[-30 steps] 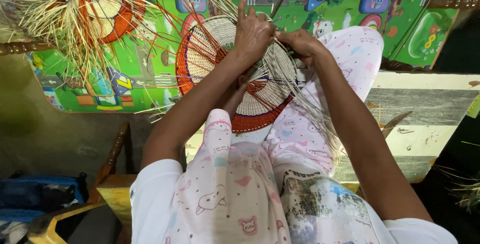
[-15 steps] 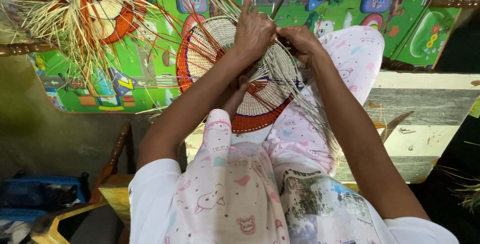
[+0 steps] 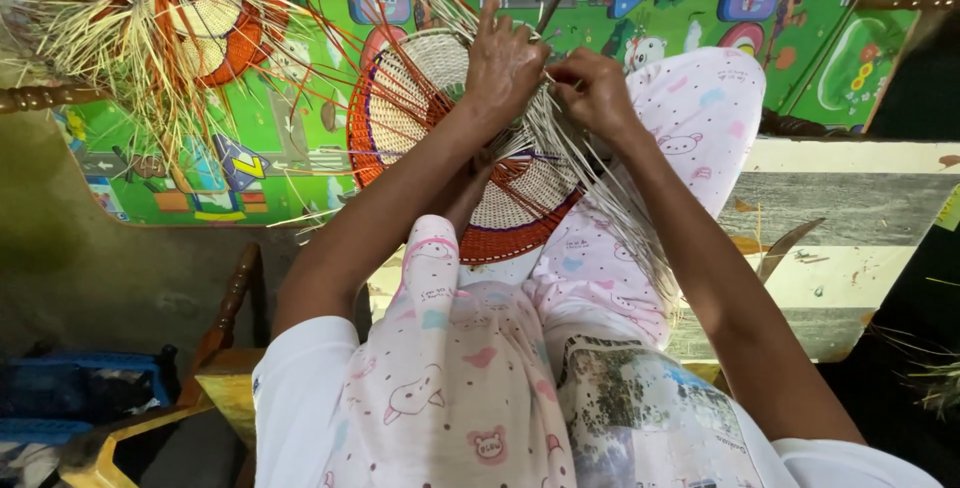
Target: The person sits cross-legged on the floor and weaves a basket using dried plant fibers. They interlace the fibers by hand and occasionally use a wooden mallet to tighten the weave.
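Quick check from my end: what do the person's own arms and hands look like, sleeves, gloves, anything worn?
Both arms are bare from the short white sleeves down. The left hand and right hand are bare: no gloves, and no rings, watch or bracelets that I can see. Lower down, the person wears pink trousers with a cartoon animal print.

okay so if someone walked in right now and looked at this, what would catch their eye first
Likely the round woven disc, cream with orange rings, resting on the person's lap at centre, loose pale strands fanning off it. The left hand presses on its top while the right hand pinches strands beside it. Beyond lie a bright green play mat and a second unfinished woven piece, upper left.
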